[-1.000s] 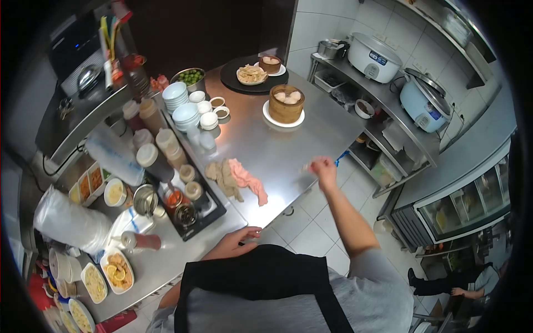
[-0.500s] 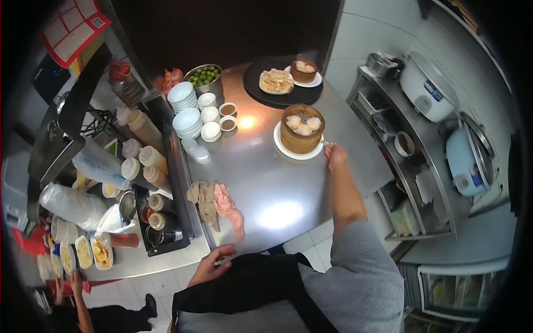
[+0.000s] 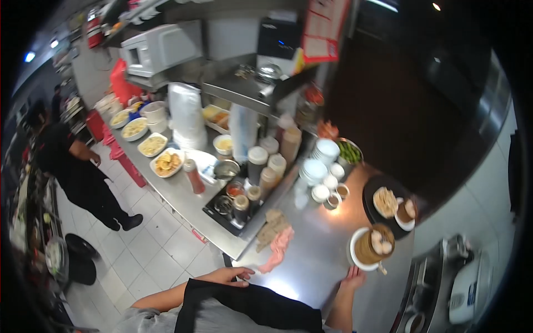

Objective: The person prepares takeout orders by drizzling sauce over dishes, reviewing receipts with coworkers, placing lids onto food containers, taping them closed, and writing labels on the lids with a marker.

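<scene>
My right hand [image 3: 352,277] is at the near rim of a white plate [image 3: 353,256], fingers stretched out and holding nothing I can see; whether they touch the rim I cannot tell. On that plate stands a round bamboo steamer [image 3: 366,250] with several pale dumplings [image 3: 381,242] inside. A small light-coloured piece [image 3: 382,268], too blurred to name, pokes out by the plate, apart from my fingers. My left hand [image 3: 230,276] hovers in front of my black apron by the counter's near edge, empty, with fingers apart. Pink cloth [image 3: 277,248] and brown cloth [image 3: 272,228] lie beyond it.
A black round tray [image 3: 383,191] carries a dish of pale food [image 3: 385,201] and a smaller steamer [image 3: 407,210]. Stacked bowls [image 3: 322,158], sauce bottles [image 3: 266,177] and food dishes [image 3: 166,162] line the left counter. Another person [image 3: 78,161] stands in the aisle at left.
My view has swung left, bringing the aisle and microwave into sight. My right hand has let go of the small light piece beside the plate. The steamer still stands on its plate.
</scene>
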Demonstrator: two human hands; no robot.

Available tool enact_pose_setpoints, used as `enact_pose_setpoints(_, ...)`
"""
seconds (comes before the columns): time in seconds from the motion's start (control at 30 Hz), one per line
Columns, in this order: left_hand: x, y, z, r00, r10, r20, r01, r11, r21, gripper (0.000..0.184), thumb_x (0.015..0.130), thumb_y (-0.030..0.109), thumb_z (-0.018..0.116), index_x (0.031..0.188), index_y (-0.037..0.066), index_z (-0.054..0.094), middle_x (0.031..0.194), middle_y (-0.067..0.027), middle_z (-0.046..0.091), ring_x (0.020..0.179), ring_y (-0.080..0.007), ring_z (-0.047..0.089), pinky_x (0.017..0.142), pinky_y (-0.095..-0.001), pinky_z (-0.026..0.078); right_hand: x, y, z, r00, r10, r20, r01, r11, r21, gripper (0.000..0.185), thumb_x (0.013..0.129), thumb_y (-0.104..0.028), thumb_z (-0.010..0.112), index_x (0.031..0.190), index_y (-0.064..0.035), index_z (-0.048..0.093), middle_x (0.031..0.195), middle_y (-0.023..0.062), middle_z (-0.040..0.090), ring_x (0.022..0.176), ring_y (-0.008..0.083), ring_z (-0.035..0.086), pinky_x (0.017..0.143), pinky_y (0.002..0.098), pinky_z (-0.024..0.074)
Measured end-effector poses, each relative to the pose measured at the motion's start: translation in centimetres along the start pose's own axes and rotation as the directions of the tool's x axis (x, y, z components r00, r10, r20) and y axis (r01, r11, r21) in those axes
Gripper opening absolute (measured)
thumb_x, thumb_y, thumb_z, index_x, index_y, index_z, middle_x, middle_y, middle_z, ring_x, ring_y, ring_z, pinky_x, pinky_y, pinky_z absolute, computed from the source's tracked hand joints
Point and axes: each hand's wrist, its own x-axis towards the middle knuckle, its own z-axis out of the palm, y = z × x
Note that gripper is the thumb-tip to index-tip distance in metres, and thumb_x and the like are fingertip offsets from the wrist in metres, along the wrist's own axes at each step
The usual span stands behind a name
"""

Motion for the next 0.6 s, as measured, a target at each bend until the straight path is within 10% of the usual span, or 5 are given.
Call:
enact_pose_setpoints(0.13, -2.7, -1.0, -1.0, 0.996, 0.031, -0.083, -0.032, 0.999, -0.018, 0.044, 0.092, 0.023, 0.052, 0.13, 0.004, 0.04, 0.118, -0.0125, 0.055, 0.112, -0.0214, 0.05, 0.094, -0.0322, 0.039, -4.2, 2.0, 0.7, 0.903, 0.249, 0.35, -0.166, 0.954, -0.249, 0.02, 0.09, -0.018, 0.047, 0.107, -0.0067, 0.05, 0.09, 0.0065, 0.056, 0.078, 0.0174, 0.056, 0.07, 0.0287, 0.0478)
enact_pose_setpoints(0.23, -5.8, -2.3, -2.7, 0.98, 0.066, -0.19, -0.066, 0.998, 0.003, 0.045, 0.09, 0.027, 0.054, 0.128, 0.006, 0.042, 0.113, -0.0126, 0.057, 0.109, -0.0218, 0.053, 0.092, -0.0327, 0.041, -15.2, 1.6, 10.7, 0.776, 0.176, 0.605, 0.023, 0.951, -0.307, 0.012, 0.087, -0.014, 0.055, 0.094, -0.0051, 0.051, 0.082, 0.0028, 0.053, 0.072, 0.014, 0.052, 0.063, 0.0284, 0.0446)
enact_pose_setpoints(0.33, -10.2, -3.4, -5.1, 0.956, 0.052, -0.289, -0.052, 0.999, 0.009, 0.045, 0.089, 0.029, 0.056, 0.126, 0.007, 0.045, 0.113, -0.0132, 0.057, 0.107, -0.0231, 0.054, 0.091, -0.033, 0.042, -27.3, -1.9, 22.7, 0.341, -0.085, 0.936, 0.374, 0.926, -0.052, 0.011, 0.087, -0.009, 0.055, 0.096, -0.0021, 0.052, 0.077, 0.003, 0.054, 0.07, 0.0127, 0.053, 0.066, 0.0259, 0.0447)
enact_pose_setpoints(0.47, -17.6, -6.5, -9.5, 0.902, -0.017, -0.432, 0.025, 1.0, 0.012, 0.046, 0.086, 0.025, 0.059, 0.127, 0.009, 0.045, 0.116, -0.0124, 0.056, 0.109, -0.023, 0.052, 0.092, -0.0344, 0.04, -39.4, -3.9, 34.0, -0.301, -0.356, 0.885, 0.707, 0.539, 0.457, 0.011, 0.079, -0.001, 0.061, 0.09, 0.0003, 0.061, 0.083, 0.0076, 0.062, 0.074, 0.0125, 0.059, 0.067, 0.0256, 0.047)
enact_pose_setpoints(0.6, -25.2, -12.1, -14.4, 0.81, -0.169, -0.561, 0.126, 0.985, -0.115, 0.052, 0.078, 0.016, 0.061, 0.127, 0.011, 0.044, 0.116, -0.008, 0.057, 0.111, -0.0195, 0.05, 0.093, -0.0344, 0.038, -47.7, -3.1, 43.6, -0.546, -0.236, 0.804, 0.788, 0.182, 0.589, 0.014, 0.077, -0.004, 0.062, 0.091, -0.0033, 0.064, 0.084, 0.0085, 0.064, 0.072, 0.0177, 0.061, 0.066, 0.0267, 0.0481)
